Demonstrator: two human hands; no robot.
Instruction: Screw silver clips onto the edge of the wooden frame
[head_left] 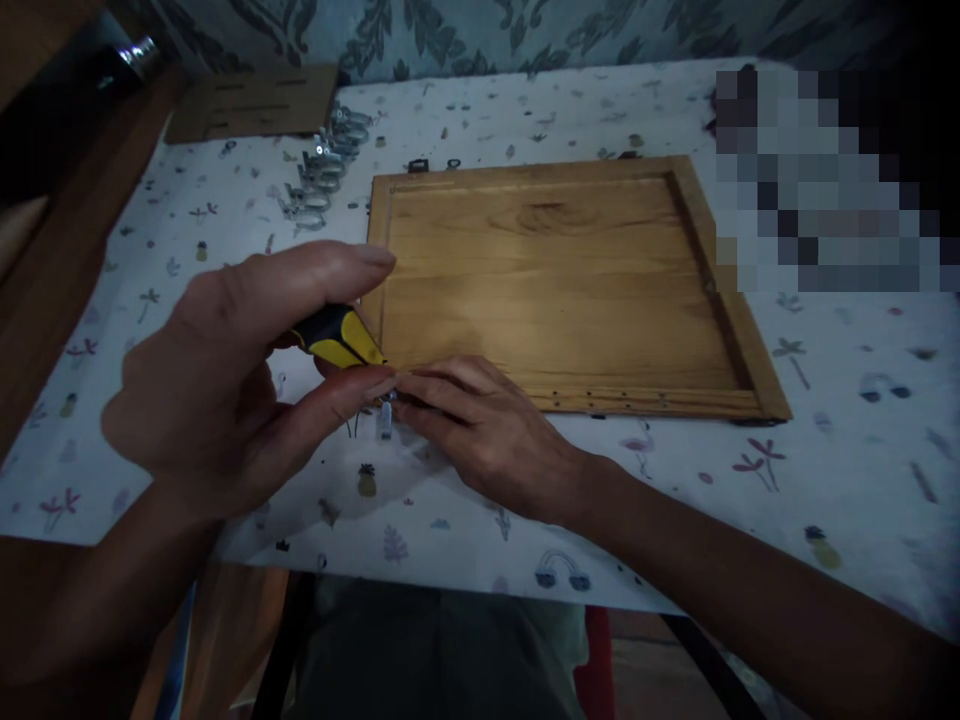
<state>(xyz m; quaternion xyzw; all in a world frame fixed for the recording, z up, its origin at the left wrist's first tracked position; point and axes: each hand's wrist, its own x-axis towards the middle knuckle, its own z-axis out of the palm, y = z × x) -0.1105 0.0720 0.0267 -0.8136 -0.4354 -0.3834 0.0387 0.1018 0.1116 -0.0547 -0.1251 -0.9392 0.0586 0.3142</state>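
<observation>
My left hand [247, 370] is closed round a screwdriver [345, 338] with a yellow and black handle, whose tip is hidden near my fingertips. It works at the near left corner of a shallow wooden tray-like frame [555, 270] lying on the table. My right hand [495, 430] rests at the same corner, fingers pressed together against a small metal latch [386, 420]. Most of that latch is covered by my fingers. Along the frame's near edge runs a row of small dark holes.
Several metal latches [322, 175] lie in a row beyond the frame's left side. Behind them is a brown board with slots [251, 103]. A patterned cloth [465, 545] covers the table. Dark brown wood [82, 300] borders the left, and a pixelated patch hides the upper right.
</observation>
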